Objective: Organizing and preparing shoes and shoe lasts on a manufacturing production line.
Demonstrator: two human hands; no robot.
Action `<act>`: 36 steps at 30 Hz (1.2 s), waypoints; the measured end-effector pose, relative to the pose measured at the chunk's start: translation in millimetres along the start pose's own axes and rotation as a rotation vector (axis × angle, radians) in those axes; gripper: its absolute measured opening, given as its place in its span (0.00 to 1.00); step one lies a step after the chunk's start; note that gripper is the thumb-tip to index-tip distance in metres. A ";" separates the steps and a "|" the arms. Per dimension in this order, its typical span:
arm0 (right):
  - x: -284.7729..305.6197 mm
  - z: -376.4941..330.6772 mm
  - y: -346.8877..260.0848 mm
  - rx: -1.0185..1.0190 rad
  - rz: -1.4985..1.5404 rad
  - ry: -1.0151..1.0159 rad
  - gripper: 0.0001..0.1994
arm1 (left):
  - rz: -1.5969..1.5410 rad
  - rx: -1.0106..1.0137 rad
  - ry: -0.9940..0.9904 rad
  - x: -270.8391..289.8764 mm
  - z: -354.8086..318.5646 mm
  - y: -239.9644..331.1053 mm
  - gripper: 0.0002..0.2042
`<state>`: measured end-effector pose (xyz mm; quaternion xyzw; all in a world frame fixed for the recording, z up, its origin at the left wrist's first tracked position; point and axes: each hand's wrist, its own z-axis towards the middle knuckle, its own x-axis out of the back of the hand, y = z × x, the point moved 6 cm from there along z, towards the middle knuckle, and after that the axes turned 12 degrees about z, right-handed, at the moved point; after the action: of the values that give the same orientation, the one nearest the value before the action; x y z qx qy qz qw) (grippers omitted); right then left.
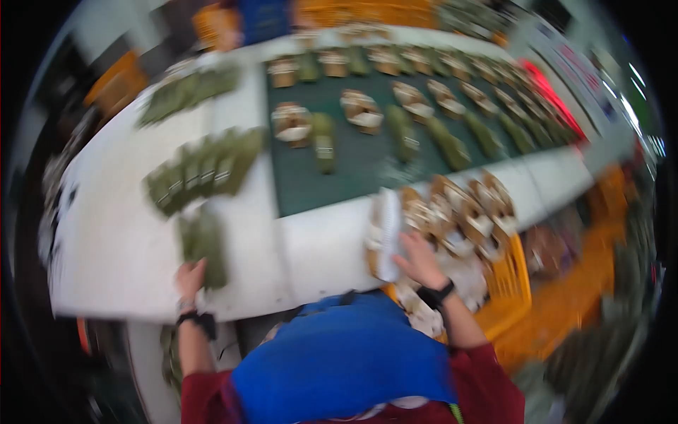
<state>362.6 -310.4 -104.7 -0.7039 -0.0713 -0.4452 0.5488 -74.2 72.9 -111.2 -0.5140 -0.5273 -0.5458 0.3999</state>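
At the near left of the white table, my left hand (189, 281) closes on the near end of an olive-green, sole-shaped flat piece (203, 244). Just beyond it, more such green pieces (201, 172) lie overlapped in a fan. My right hand (421, 261) is by the table's front edge, thumb and fingers apart, beside a long white piece (388, 233) standing against a tan one. Whether the fingers touch it is blurred. Tan shoe-shaped pieces with pale bands (459, 212) are bunched just beyond this hand.
A dark green belt or mat (304, 194) carries rows of tan shoe-shaped pieces and green pieces (323, 145). Another green pile (191, 92) lies at the far left. A yellow-orange plastic crate or chair (519, 275) adjoins the front edge at right. A person in blue (265, 21) is across the table.
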 end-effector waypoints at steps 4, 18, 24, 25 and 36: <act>-4.8 18.0 8.2 0.017 -0.116 -0.054 0.27 | 0.012 -0.287 0.082 -11.2 -55.7 92.4 0.16; -68.7 90.7 29.4 -0.105 0.223 -0.513 0.38 | -0.241 0.029 0.209 -31.6 -88.6 141.0 0.22; -87.3 102.9 -3.1 0.162 -0.100 -0.638 0.40 | -0.297 0.027 0.184 -36.1 -87.4 141.2 0.22; -88.8 103.0 -10.6 0.183 -0.231 -0.654 0.41 | -0.276 0.036 0.188 -35.0 -87.5 140.6 0.22; -72.7 81.7 -43.8 0.150 -0.301 -0.514 0.38 | -0.260 -0.310 0.326 -36.3 -88.1 156.9 0.17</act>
<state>338.5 -197.0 -125.0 -0.7326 -0.3438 -0.3223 0.4912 72.5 -37.4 -113.6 -0.4020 -0.4277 -0.7425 0.3226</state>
